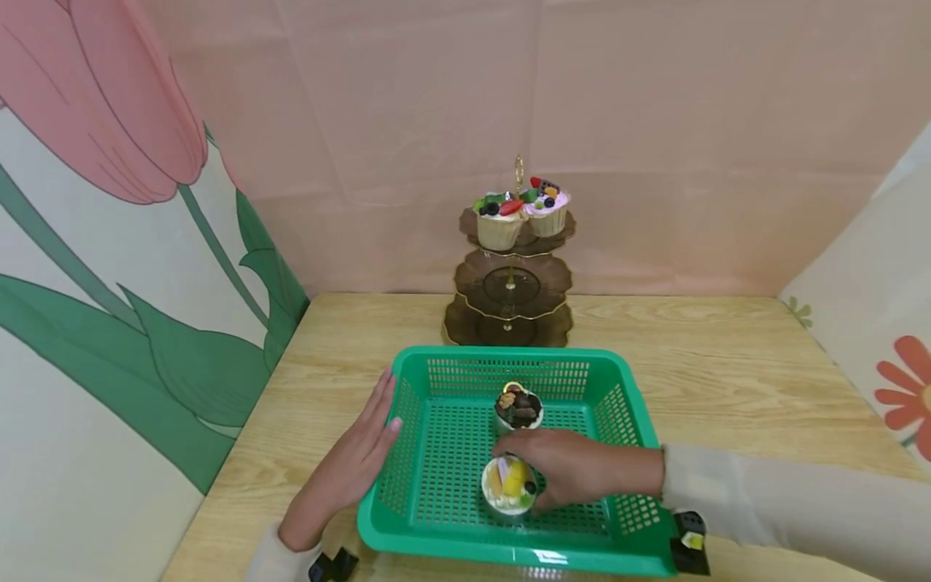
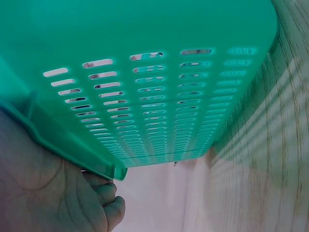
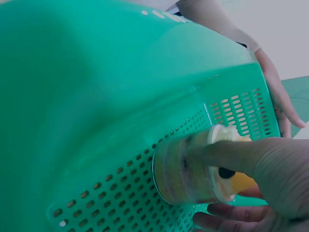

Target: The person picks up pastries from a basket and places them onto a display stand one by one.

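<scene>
My right hand (image 1: 575, 467) reaches into the green plastic basket (image 1: 633, 380) and grips a clear dessert cup (image 1: 502, 505) topped with cream and yellow fruit. In the right wrist view, the thumb lies along one side of this layered cup (image 3: 181, 169) and the fingers curl at the other; it stands at the basket floor. Just behind it in the basket sits a second dessert cup (image 1: 520, 408) with dark chocolate topping. Against the basket's left rim rests my left hand (image 1: 358, 459), its fingers extended; the left wrist view shows its palm (image 2: 53, 193) touching the rim.
Behind the basket stands a three-tier brown cake stand (image 1: 512, 283) with a gold handle. Its top tier bears a cupcake (image 1: 499, 230) with berries and a pink-frosted cupcake (image 1: 547, 214). The wooden table (image 1: 727, 380) meets a pink backdrop (image 1: 655, 145).
</scene>
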Tool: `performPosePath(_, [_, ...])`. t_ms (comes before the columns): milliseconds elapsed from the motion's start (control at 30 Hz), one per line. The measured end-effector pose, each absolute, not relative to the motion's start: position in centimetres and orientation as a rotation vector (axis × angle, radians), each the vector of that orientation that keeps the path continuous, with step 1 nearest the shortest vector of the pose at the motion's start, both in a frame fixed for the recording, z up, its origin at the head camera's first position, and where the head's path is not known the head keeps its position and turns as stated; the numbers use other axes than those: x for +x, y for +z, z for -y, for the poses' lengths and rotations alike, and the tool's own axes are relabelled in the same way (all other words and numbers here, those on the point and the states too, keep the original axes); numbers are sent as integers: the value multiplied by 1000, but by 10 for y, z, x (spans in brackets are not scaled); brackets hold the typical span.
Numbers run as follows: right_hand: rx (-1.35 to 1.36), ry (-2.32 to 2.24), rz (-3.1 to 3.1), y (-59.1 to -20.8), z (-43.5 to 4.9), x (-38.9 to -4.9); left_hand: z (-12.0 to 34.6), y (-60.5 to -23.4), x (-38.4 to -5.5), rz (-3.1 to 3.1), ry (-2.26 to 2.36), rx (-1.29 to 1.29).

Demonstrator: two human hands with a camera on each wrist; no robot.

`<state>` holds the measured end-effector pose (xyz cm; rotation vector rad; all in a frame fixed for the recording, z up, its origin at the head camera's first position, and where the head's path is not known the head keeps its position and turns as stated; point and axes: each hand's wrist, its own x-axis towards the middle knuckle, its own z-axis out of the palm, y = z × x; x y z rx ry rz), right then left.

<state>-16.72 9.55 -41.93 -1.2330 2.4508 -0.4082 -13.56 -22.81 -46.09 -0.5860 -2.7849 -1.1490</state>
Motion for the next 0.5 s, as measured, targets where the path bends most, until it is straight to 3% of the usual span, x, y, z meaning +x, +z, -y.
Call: performPosePath(500, [-1170, -759, -2293, -406, -105, -169, 228, -463, -136, 2782, -1137, -584])
